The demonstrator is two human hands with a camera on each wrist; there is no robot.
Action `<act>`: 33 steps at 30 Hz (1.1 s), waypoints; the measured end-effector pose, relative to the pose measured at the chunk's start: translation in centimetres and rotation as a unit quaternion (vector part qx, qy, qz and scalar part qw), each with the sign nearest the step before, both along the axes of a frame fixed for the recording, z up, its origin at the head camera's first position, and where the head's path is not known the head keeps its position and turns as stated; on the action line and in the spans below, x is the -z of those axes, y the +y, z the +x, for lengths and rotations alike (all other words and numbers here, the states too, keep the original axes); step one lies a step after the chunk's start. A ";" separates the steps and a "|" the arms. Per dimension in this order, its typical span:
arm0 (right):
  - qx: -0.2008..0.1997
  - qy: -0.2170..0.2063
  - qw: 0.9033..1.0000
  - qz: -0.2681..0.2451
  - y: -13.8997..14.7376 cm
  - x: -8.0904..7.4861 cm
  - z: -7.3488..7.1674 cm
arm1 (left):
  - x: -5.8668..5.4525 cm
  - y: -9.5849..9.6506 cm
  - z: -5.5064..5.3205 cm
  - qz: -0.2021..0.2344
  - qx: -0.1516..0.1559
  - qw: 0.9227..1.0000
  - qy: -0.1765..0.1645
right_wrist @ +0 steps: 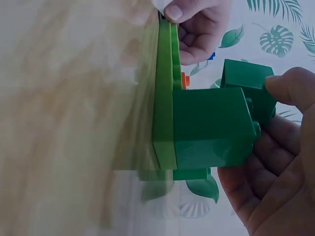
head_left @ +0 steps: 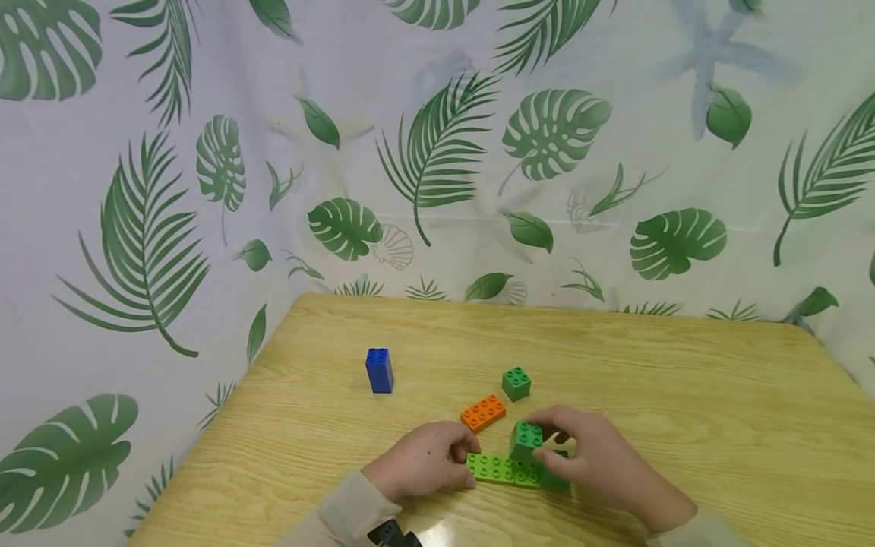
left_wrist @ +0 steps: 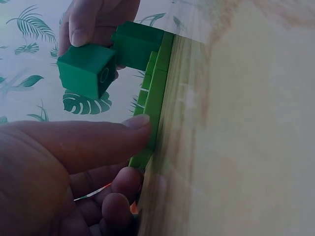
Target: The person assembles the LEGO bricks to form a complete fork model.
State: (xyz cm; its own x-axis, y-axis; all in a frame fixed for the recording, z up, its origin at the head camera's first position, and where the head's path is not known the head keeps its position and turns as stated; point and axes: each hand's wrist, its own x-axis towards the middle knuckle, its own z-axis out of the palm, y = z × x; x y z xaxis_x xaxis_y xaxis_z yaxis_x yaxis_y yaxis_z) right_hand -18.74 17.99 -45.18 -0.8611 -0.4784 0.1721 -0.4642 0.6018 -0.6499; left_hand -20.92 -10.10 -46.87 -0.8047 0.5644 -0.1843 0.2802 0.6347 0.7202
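Observation:
A low light-green strip of toy building bricks (head_left: 494, 469) lies on the table, a seam across it. My left hand (head_left: 427, 460) pinches its left end between thumb and fingers, seen close in the left wrist view. On the strip's right end stands a dark green brick (right_wrist: 211, 130), partly hidden by my right hand (head_left: 601, 460) in the head view. That hand holds another green brick (head_left: 525, 443) by thumb and fingers. In the left wrist view this held brick (left_wrist: 83, 73) hangs apart from the strip, tilted, beside the standing brick.
Beyond the strip lies an orange brick (head_left: 482, 413), with a loose green brick (head_left: 516, 384) behind it. Farther left a tall blue brick block (head_left: 379, 371) stands upright. A leaf-patterned cloth (head_left: 437, 251) rises behind the wooden table (head_left: 656, 365) and along its left side.

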 end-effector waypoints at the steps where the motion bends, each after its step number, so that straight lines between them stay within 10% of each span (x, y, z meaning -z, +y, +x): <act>1: -0.003 0.000 1.000 0.002 -0.1 0.0 0.0 | 0.0 0.0 0.0 -0.001 0.000 1.000 0.002; 33: -0.023 -0.015 0.998 0.048 -0.5 1.0 0.3 | 0.1 0.0 0.1 -0.003 0.003 1.000 0.018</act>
State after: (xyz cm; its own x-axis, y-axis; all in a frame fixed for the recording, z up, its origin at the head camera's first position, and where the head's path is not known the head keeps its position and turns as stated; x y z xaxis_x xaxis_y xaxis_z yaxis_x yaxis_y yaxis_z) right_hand -18.45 17.52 -46.16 -0.8420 -0.5305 0.0980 -0.4738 0.6404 -0.6045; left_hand -20.81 -10.07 -46.99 -0.8071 0.5685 -0.1593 0.3095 0.6371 0.7059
